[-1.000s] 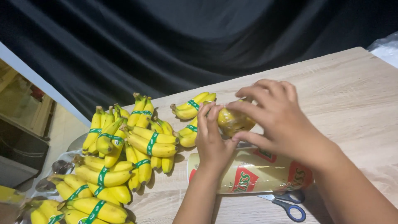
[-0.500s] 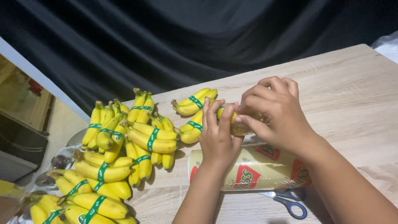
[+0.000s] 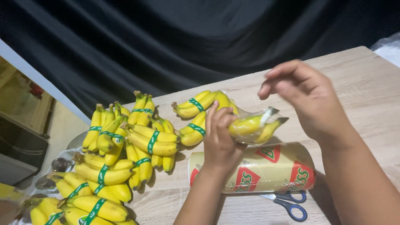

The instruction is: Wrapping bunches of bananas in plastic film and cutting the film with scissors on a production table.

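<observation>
My left hand (image 3: 220, 141) grips a small bunch of yellow bananas wrapped in clear film (image 3: 252, 125), held just above a roll of cling film (image 3: 266, 168) with red and yellow print. My right hand (image 3: 306, 98) hovers to the right of the wrapped bunch, fingers curled and loosely apart, touching nothing I can see. Left of my hands lies a pile of banana bunches with green bands (image 3: 137, 137) on the wooden table (image 3: 358, 75).
Blue-handled scissors (image 3: 289, 204) lie partly under the roll near the table's front edge. More banded bunches (image 3: 83, 200) spread toward the lower left. A black cloth (image 3: 187, 46) hangs behind the table. A room with furniture shows at far left.
My right hand has lifted off the wrapped bunch and moved right and up. The left hand still holds the bunch, whose film-covered end now shows.
</observation>
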